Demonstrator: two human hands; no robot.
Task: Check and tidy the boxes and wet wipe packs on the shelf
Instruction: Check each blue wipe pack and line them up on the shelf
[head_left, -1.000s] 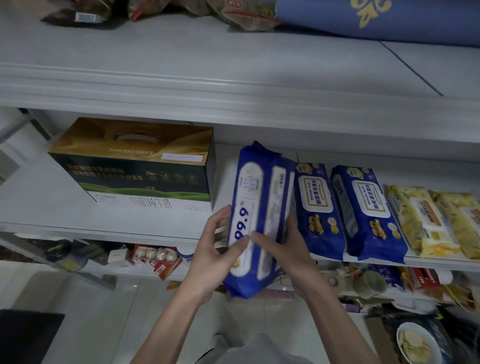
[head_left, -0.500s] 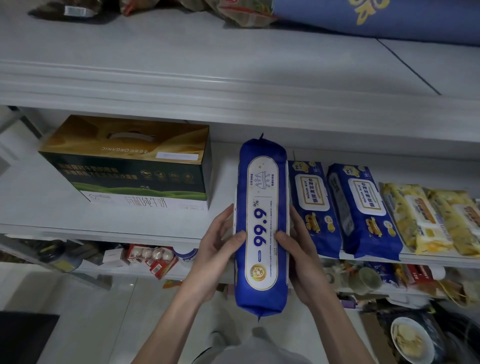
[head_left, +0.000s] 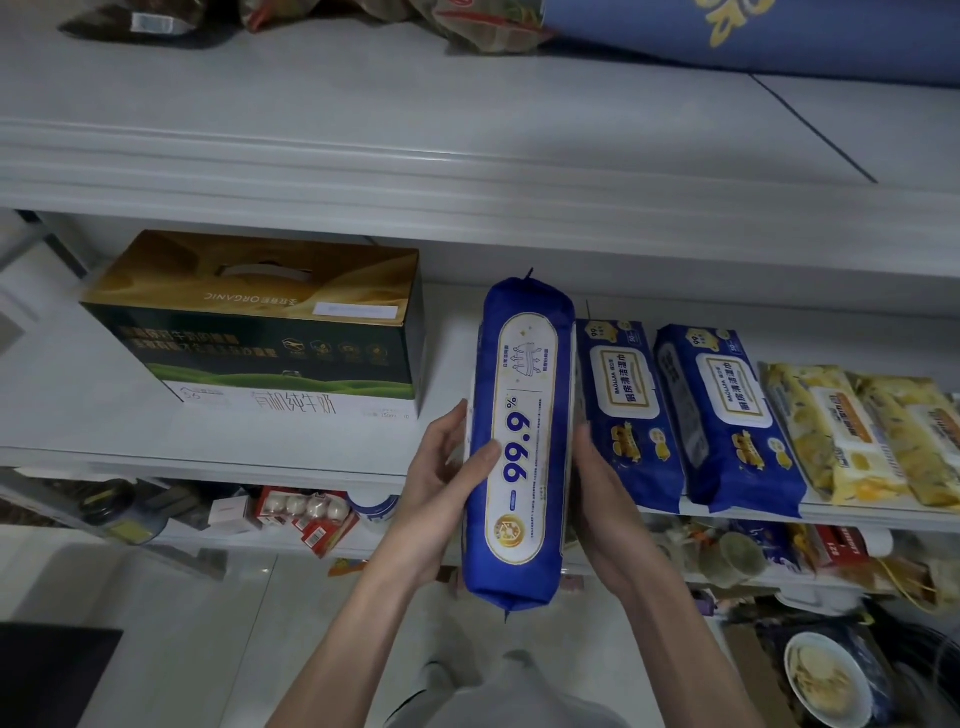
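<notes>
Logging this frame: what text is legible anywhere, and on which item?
"99.9%": held pack, front label.
"ORGANIC": box, gold top, upside down.
"有机纯牛奶": box, white front strip.
"厨房清洁巾": lid label of the blue pack beside the held pack, and of the next blue pack.
Too blurred to read: yellow packs, all fine print.

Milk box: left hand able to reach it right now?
Probably yes: open shelf lies between left hand and milk box, but it must first release the blue wipe pack.
</notes>
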